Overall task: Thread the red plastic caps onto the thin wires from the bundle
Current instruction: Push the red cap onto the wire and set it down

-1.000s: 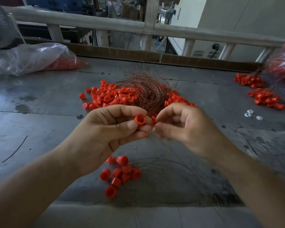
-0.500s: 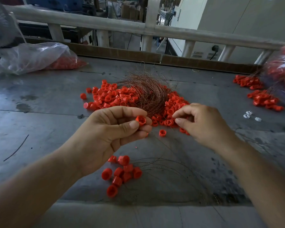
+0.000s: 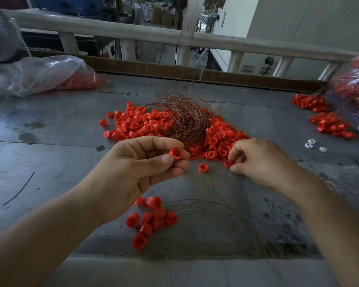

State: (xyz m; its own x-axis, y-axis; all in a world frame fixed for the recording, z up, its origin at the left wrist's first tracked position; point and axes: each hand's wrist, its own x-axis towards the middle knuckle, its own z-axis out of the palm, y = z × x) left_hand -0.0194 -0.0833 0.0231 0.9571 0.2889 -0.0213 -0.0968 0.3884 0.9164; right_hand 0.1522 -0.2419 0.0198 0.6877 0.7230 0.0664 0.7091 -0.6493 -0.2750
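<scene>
Head view: a person at a grey metal table (image 3: 50,141) works through a job lot of red caps. The left hand (image 3: 137,166) is raised over the middle of the tabletop and pinches one cap (image 3: 176,153) between thumb and fingers, open end towards the camera. No wire can be made out in it.

The right hand (image 3: 261,160), which a second ago was pressed up against the left at that cap, has swung away to the right and dropped to the near edge of the pile (image 3: 220,139). Its curled forefinger and thumb now bracket a second cap (image 3: 228,163). Whether they grip it yet cannot be told. A loose cap (image 3: 203,167) lies between the two hands.

The bundle (image 3: 184,119) of thin coppery wires rests on the pile, beyond both hands, towards the far edge. Near the front edge, a cluster (image 3: 153,218) of caps sits on wires that trail off to the right, apparently finished work.

The parting of the hands suggests one stage is over and the next cap is being fetched. The heap shows most of the job lies ahead.

A clear bag (image 3: 46,75) of caps slumps at the far left corner. More caps (image 3: 330,125) lie by the right edge.
</scene>
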